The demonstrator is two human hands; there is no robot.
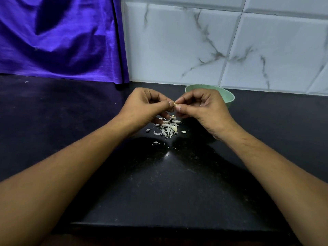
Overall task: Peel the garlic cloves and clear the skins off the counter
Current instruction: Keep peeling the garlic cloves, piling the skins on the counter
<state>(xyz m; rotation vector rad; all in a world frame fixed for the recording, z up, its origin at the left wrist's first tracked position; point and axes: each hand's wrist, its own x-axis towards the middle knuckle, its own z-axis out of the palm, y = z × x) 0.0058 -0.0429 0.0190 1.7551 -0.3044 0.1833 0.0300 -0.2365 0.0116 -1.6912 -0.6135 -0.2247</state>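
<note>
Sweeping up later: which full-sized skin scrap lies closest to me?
The lone curled scrap, set apart nearer you than the pile; only tiny crumbs lie beside it.

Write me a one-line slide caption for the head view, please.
Left hand and right hand pinch a clove over skins on the counter, bowl behind.

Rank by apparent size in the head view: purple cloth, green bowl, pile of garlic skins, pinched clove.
1. purple cloth, by far the largest.
2. green bowl and pile of garlic skins: about alike; the right hand hides part of the bowl, so no ranking between them.
3. clove, smallest.
</note>
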